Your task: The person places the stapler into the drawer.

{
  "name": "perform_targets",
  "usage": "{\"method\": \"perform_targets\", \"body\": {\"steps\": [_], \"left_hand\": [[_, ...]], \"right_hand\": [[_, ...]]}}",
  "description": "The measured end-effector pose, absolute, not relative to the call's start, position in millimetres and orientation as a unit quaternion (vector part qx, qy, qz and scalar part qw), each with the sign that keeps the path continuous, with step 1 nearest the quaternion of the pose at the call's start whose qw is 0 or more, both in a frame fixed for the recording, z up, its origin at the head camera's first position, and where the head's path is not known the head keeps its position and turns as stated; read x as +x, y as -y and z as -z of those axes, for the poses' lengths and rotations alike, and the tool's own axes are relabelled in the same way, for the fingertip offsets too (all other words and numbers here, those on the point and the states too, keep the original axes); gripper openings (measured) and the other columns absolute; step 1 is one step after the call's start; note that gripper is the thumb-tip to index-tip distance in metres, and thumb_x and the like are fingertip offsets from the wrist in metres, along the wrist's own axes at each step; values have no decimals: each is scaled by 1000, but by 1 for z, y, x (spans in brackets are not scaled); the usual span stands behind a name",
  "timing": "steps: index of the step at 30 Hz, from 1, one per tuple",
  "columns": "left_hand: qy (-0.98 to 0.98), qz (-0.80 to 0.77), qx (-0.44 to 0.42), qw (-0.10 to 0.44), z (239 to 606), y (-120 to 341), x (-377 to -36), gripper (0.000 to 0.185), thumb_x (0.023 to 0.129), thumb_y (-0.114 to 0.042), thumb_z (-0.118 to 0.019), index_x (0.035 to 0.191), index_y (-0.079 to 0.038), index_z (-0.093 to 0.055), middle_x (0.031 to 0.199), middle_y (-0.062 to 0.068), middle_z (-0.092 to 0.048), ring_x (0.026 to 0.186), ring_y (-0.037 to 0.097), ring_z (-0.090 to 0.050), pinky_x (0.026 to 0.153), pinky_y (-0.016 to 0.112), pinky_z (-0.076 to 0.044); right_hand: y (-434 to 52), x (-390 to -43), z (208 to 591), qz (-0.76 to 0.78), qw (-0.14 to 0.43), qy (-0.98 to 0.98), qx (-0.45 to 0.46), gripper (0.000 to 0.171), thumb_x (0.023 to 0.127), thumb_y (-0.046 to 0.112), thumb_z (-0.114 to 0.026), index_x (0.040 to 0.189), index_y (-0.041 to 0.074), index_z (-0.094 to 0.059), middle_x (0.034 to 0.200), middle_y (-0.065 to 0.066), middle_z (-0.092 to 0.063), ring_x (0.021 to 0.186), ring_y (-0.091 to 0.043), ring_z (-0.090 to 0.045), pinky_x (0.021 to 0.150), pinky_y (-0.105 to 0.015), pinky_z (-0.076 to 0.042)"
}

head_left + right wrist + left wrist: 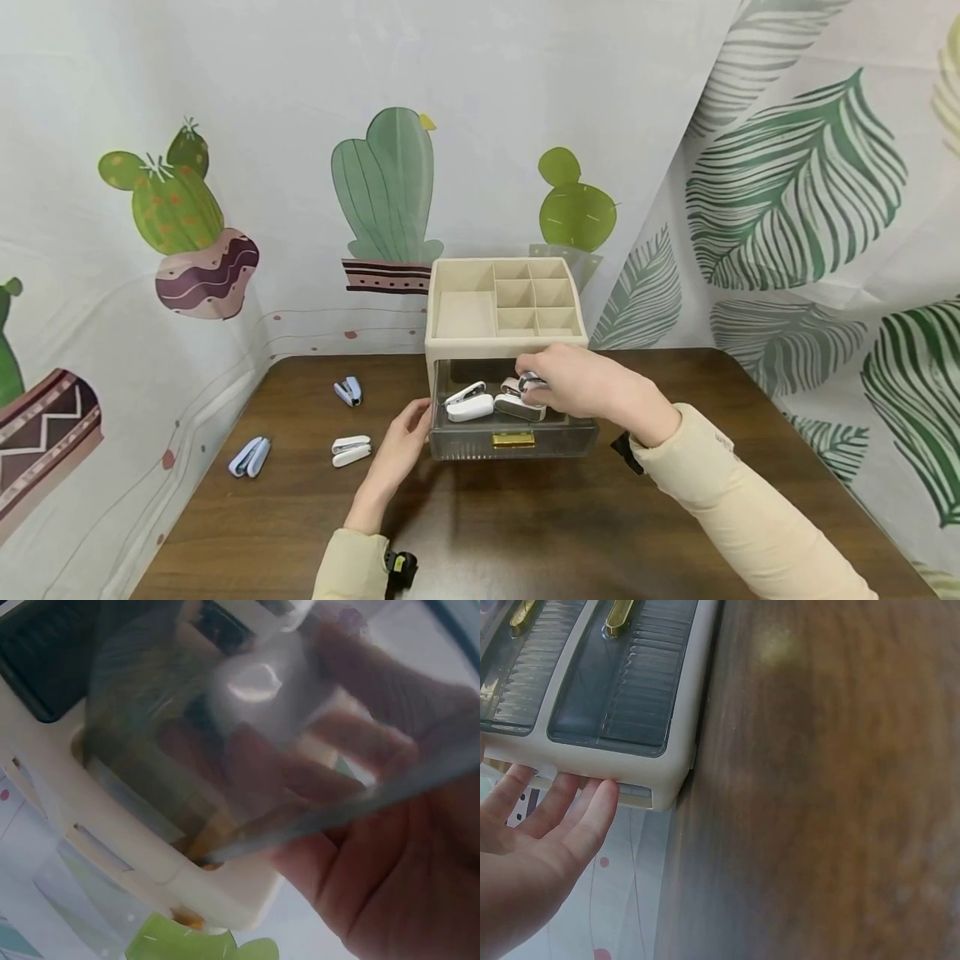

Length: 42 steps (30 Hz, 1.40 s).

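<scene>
A cream desktop organizer (506, 343) has its clear grey drawer (465, 446) pulled out. Inside the drawer lie a white mini stapler (470, 406) at the left and another white one (517, 408) beside it. My right hand (577, 382) reaches down into the drawer from the right and pinches a small stapler (533, 382), mostly hidden by the fingers. Through the clear drawer wall, the right wrist view shows fingers around a pale rounded body (259, 694). My left hand (547, 832) rests its extended fingertips on the organizer's left side.
Left of the organizer, on the brown table (300, 533), lie a lavender stapler (348, 390), a white stapler (351, 450) and a light-blue stapler (250, 457). The organizer's top has open compartments (534, 293). A gold handle (513, 439) is on the drawer front. Behind hangs a cactus-print cloth (487, 125).
</scene>
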<state>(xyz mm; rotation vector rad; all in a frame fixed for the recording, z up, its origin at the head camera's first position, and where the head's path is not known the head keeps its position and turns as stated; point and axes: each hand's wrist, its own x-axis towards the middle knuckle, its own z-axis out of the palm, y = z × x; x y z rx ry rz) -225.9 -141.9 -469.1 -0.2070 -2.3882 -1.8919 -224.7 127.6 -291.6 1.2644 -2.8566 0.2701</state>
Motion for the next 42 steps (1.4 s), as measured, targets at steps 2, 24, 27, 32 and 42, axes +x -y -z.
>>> {"method": "perform_targets", "body": {"steps": [2, 24, 27, 32, 42], "left_hand": [[783, 616, -71, 40, 461, 140, -221, 36, 105, -20, -49, 129, 5, -54, 117, 18, -63, 106, 24, -59, 89, 42, -51], [778, 622, -66, 50, 483, 142, -234, 38, 104, -27, -51, 130, 0, -56, 117, 15, -63, 106, 21, -59, 89, 40, -51], [778, 623, -62, 46, 483, 142, -234, 38, 104, -26, -50, 131, 0, -55, 118, 15, -63, 107, 21, -59, 89, 40, -51], [774, 629, -59, 43, 484, 143, -235, 38, 104, -24, -49, 132, 1, -54, 119, 16, -62, 108, 24, -58, 89, 43, -51], [782, 619, -55, 51, 481, 142, -233, 36, 104, -26, -50, 130, -2, -57, 116, 15, -63, 107, 23, -59, 89, 41, -51]], "right_hand": [[-126, -225, 294, -80, 21, 914, 397, 16, 90, 13, -70, 82, 12, -57, 65, 7, -50, 54, -6, -49, 57, -26, -45], [-111, -227, 308, -7, 29, 947, 321, 16, 86, 3, -66, 73, 9, -58, 68, -5, -55, 63, -21, -57, 55, -33, -45], [-111, -227, 309, -12, 30, 947, 320, 16, 86, 4, -66, 74, 9, -57, 68, -5, -54, 62, -22, -56, 53, -34, -44], [-112, -224, 308, -14, 40, 941, 335, 9, 87, 8, -69, 87, 6, -60, 74, -6, -57, 65, -28, -61, 57, -38, -48], [-124, -202, 287, -79, 85, 914, 389, 15, 88, 14, -71, 94, 8, -59, 71, 5, -49, 64, -12, -48, 61, -29, -44]]}}
